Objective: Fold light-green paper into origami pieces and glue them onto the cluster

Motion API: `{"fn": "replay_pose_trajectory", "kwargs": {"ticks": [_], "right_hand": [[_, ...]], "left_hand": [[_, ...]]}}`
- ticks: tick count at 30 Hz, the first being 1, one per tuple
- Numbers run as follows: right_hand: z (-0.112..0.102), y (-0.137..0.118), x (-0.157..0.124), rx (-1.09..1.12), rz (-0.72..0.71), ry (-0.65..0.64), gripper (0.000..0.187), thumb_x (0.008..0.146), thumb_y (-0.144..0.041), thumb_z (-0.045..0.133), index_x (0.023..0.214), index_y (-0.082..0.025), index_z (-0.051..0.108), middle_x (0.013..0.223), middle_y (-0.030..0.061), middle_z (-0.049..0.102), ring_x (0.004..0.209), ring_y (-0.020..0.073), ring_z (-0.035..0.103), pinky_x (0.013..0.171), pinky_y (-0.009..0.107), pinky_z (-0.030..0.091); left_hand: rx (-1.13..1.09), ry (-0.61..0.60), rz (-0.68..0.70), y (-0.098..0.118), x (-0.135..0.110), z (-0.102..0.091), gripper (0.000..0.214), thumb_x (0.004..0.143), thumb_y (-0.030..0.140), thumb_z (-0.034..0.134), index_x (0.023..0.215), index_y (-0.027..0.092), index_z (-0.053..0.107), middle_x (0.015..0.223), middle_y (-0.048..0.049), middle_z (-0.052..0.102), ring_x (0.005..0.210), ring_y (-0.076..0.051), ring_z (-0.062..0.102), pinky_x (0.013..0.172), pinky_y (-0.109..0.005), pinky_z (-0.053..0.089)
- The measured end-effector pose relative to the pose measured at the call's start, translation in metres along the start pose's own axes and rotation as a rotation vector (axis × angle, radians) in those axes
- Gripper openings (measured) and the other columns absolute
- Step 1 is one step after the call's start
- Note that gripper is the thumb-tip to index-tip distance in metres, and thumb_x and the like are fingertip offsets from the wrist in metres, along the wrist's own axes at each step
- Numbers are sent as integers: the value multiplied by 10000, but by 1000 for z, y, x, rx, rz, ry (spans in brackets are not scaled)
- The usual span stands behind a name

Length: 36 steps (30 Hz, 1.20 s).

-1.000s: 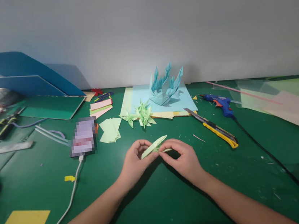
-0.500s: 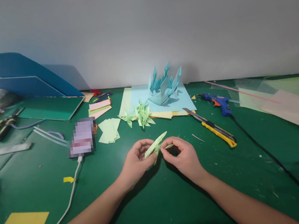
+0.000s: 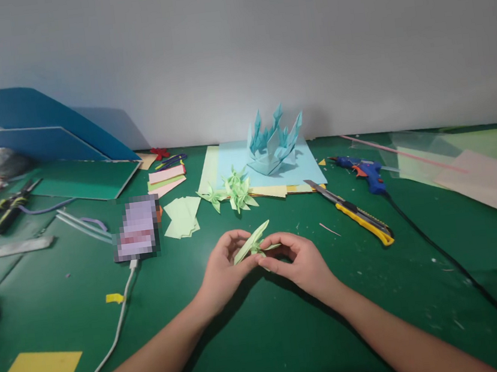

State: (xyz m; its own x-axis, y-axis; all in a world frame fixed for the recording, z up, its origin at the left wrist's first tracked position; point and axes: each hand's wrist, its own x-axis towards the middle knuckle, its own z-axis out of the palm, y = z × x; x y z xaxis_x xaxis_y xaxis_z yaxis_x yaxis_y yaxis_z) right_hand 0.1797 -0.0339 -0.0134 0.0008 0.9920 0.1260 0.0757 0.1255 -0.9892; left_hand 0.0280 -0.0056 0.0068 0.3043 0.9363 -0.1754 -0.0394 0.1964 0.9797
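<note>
Above the green tabletop, both my hands hold a light green folded paper flower [image 3: 255, 240]. My left hand [image 3: 226, 266] is closed on its left side, with the thumb along the near edge and a long petal pointing up and right. My right hand [image 3: 300, 261] pinches the other side, its thumb and index finger close to my left thumb. Fingers cover part of the flower's centre. Just beyond stand several finished light green paper flowers [image 3: 239, 190], and left of them lies a fanned stack of light green paper pieces [image 3: 182, 217].
A blue folded paper piece with spikes [image 3: 271, 150] sits on blue sheets at the back. To the right lie a yellow utility knife [image 3: 361, 220], blade out, and a blue glue gun [image 3: 367, 172] with a black cord. A phone [image 3: 136, 228] with a white cable lies left.
My right hand has shifted left, and its thumb now meets my left thumb. The flower has moved slightly left with its petal tilted a little differently.
</note>
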Motion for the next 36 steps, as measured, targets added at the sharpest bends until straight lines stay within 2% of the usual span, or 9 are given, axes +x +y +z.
{"fn": "replay_pose_trajectory", "kwargs": {"ticks": [4,8,12,15,20,29,36], "right_hand": [[0,2,1,64,43,-28,235,636,-302,735,799,-186,612,795,30,678,692,168,672,659,298,569],[-1,2,2,-3,51,0,140,702,-292,671,768,-179,622,737,26,676,641,158,660,611,283,556],[-2,-1,2,-170,-81,70,39,738,-217,605,721,-186,624,735,29,664,628,148,631,604,274,530],[-4,-3,1,-284,-187,116,68,744,-177,584,687,-204,609,737,25,647,669,159,609,617,281,507],[-6,0,1,-422,-272,171,71,735,-170,590,695,-224,610,849,35,611,820,197,588,747,346,479],[-8,0,2,-394,-269,93,93,759,-143,574,719,-220,606,852,29,585,817,178,577,735,311,466],[-9,-2,2,-444,-313,29,98,778,-151,573,724,-228,603,860,30,592,841,185,576,765,324,455]], "left_hand": [[-6,-4,-9,1,0,0,370,594,258,770,879,184,545,801,15,601,800,-142,572,756,-267,445],[-52,-20,-35,2,0,1,356,605,323,774,846,166,565,779,14,596,761,-123,573,734,-251,447],[-107,-34,-102,3,-1,1,398,608,394,771,856,162,564,753,13,607,694,-109,582,699,-247,453],[-105,-35,-131,4,-1,0,403,629,421,748,892,172,570,732,14,617,653,-110,577,646,-240,440],[23,3,-56,5,2,-3,243,659,344,723,800,164,640,727,6,623,642,-106,537,633,-234,422],[-2,-50,-63,5,7,-11,230,601,265,775,780,161,674,701,9,645,659,-104,564,658,-234,444],[198,-20,-91,7,8,-18,183,580,246,776,749,183,742,708,-31,722,635,-154,611,641,-281,472]]}}
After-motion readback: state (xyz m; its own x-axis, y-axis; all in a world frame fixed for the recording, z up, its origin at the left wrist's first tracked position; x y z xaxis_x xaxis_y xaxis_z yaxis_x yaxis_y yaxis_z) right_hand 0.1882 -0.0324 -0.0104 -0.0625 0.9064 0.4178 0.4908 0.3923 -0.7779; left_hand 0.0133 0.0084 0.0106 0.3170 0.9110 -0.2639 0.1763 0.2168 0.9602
